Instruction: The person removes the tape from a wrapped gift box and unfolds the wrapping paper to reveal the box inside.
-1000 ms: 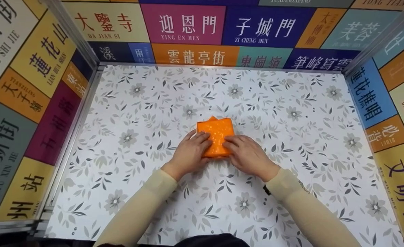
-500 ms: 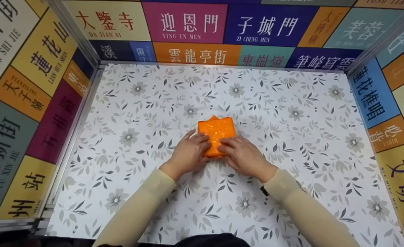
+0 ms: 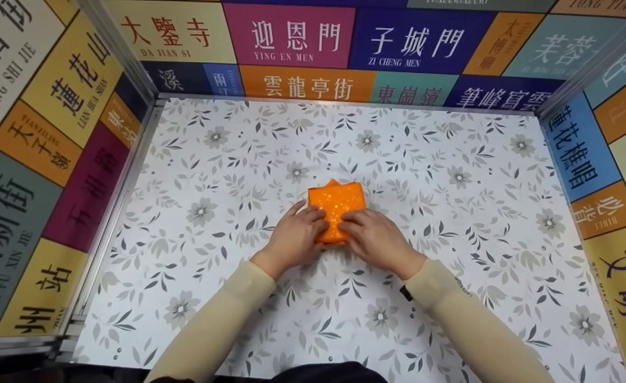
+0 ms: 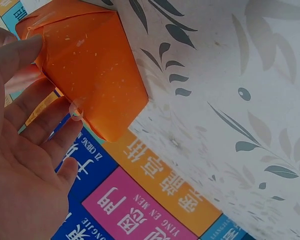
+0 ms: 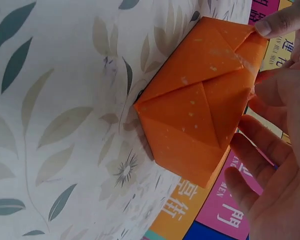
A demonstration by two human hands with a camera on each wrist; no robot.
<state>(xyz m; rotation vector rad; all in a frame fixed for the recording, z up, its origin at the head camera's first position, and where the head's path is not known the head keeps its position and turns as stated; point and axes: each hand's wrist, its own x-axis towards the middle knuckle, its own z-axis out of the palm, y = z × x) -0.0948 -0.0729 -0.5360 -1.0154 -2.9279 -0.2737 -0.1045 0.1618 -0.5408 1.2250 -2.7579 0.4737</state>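
At the back: DA JIAN SI on cream panel [image 3: 172, 32], YING EN MEN on pink panel [image 3: 290, 36] (shows again, tilted, in the left wrist view), ZI CHENG MEN on navy panel [image 3: 419, 41], 雲龍亭街 on orange panel [image 3: 307, 84]. Left side: LIAN HUA SHAN on yellow panel [image 3: 73, 77], GUANG FU XIN JIE on grey panel [image 3: 9, 236]. Right side: 蓮花樵唱 on light-blue panel [image 3: 577, 151], 文明門 on mustard panel [image 3: 622, 298].

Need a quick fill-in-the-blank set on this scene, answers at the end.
The left hand and right hand touch a packet coloured ____.
The tabletop is printed with leaves and petalled ____.
The pink panel reads YING ____ MEN.
Just right of it, a blue panel reads ZI ____ MEN.

Missing words: orange; flowers; EN; CHENG.
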